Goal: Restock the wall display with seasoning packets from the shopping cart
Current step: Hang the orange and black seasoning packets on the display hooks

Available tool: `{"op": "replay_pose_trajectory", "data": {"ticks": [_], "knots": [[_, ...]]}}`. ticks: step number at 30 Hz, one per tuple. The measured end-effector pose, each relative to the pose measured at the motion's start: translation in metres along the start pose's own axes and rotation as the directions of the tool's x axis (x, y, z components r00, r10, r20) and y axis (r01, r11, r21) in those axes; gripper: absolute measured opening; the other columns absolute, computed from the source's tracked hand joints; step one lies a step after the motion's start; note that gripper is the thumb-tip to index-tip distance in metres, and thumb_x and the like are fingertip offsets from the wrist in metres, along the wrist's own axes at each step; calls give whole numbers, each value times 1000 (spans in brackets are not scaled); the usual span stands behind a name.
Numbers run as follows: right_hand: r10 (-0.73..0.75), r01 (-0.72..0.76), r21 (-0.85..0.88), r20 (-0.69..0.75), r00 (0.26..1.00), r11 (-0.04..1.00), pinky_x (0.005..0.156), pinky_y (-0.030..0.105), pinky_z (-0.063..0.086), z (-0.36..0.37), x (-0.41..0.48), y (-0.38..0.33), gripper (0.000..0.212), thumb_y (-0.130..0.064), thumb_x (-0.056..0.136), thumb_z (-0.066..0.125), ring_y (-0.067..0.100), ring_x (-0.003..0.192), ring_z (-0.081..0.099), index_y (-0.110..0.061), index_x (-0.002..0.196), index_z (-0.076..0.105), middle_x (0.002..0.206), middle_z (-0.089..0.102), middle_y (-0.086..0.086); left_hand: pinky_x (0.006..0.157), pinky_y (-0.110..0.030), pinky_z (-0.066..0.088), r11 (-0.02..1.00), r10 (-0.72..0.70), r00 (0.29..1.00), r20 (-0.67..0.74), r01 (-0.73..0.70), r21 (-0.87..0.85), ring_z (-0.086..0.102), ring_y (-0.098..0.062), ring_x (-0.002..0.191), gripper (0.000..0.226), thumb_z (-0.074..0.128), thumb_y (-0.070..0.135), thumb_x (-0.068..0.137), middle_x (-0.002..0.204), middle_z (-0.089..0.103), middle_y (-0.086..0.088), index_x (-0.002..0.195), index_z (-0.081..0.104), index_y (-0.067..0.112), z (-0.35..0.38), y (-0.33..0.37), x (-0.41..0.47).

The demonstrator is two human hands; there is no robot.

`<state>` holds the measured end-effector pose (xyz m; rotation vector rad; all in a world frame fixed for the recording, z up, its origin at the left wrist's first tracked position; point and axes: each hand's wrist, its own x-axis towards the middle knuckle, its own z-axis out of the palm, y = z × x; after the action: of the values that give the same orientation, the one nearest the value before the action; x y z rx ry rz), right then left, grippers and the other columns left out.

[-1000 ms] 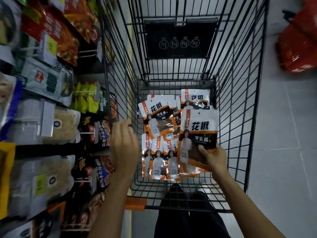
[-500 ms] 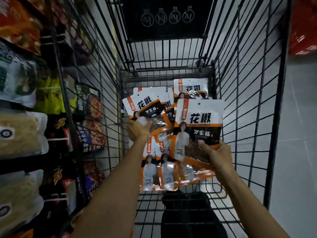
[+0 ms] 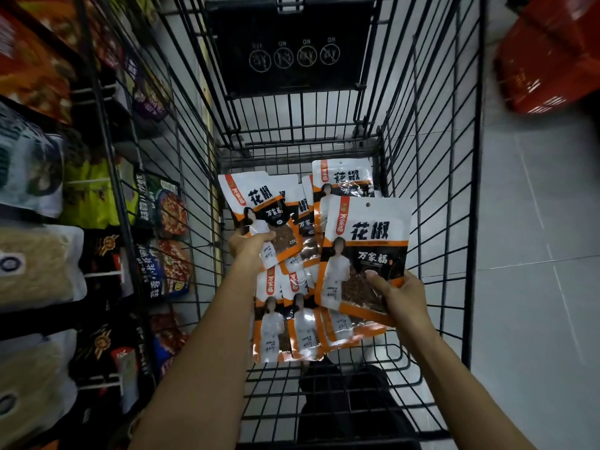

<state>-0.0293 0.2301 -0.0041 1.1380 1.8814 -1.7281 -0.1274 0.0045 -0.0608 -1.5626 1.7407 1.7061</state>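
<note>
Wall display (image 3: 48,254): hanging rows of bagged goods on the person's left, just beside the cart. By my judgement it is the target, not yet reached; no seasoning packet is at a peg.
Shopping cart (image 3: 477,190): black wire basket that holds the stock. The step in hand looks like the pick-up, with both hands down inside it.
Packet pile (image 3: 302,326): overlapping white-and-orange pouches flat on the cart floor, so plenty remains to be hung.
Right packet (image 3: 367,254): upright, face to the camera, above the pile. It is glossy, with a white top, an orange band and a dark window of brown spice.
Left packet (image 3: 259,206): the same design, tilted leftwards near the cart's left wall.
Right hand (image 3: 399,293): pinches its packet's lower right corner, thumb on the front.
Left hand (image 3: 250,245): fingers curled round the lower edge of its packet.
Hang hole (image 3: 368,205): small, at top centre. The next move probably calls for lifting clear of the wires, turning left and threading this onto a peg.
</note>
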Motion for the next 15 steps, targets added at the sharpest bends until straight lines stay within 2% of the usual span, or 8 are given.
{"op": "replay_pose_trajectory", "data": {"ticks": [3,5,7,9,11,13,15], "knots": [[-18,18,-11,9,1000,1000,74,41,57,-4,-12,-9,13,-20,85,70,26,83,68,-15,91,61,88,68,11,54,-31,50,998,64,998,19,-64,18,61,-25,72,41,74,-9,73,109,65,-21,108,55,4,-15,5,-25],[-33,33,-12,13,999,999,65,36,56,-9,-23,-17,14,-19,84,70,24,77,68,-13,92,61,84,67,9,65,-34,53,990,131,991,26,-132,43,63,-26,82,35,76,-4,74,109,65,-20,100,56,5,-32,6,-45],[-62,63,1,46,997,998,59,31,54,-15,-38,-27,12,-18,84,71,19,74,69,-15,90,61,82,68,6,76,-39,55,981,188,981,57,-190,41,64,-24,83,32,78,2,74,105,65,-13,94,55,12,-53,8,-69],[-97,96,12,89,991,995,60,30,55,-20,-53,-38,13,-18,83,72,18,75,69,-15,91,62,85,70,5,79,-36,52,971,229,972,58,-232,50,62,-21,84,51,80,12,74,107,59,-4,117,52,8,-78,10,-97],[-143,146,-12,133,981,989,61,28,54,-26,-70,-50,17,-21,81,74,18,78,68,-14,92,63,87,70,5,82,-36,53,963,258,965,41,-261,67,62,-25,100,74,81,21,74,125,55,-8,134,42,3,-102,9,-122],[-187,197,-34,185,965,980,54,21,50,-33,-88,-61,21,-24,78,77,15,74,67,-14,91,63,83,70,3,81,-35,56,947,311,950,18,-311,79,61,-27,106,72,81,26,73,130,55,-15,131,46,1,-127,8,-150],[-219,237,-40,259,941,971,52,19,49,-41,-107,-70,22,-24,76,78,13,70,68,-13,89,65,81,71,1,79,-33,54,927,368,930,-26,-364,85,60,-23,104,68,80,30,74,125,57,-8,127,50,2,-152,4,-182]]}}
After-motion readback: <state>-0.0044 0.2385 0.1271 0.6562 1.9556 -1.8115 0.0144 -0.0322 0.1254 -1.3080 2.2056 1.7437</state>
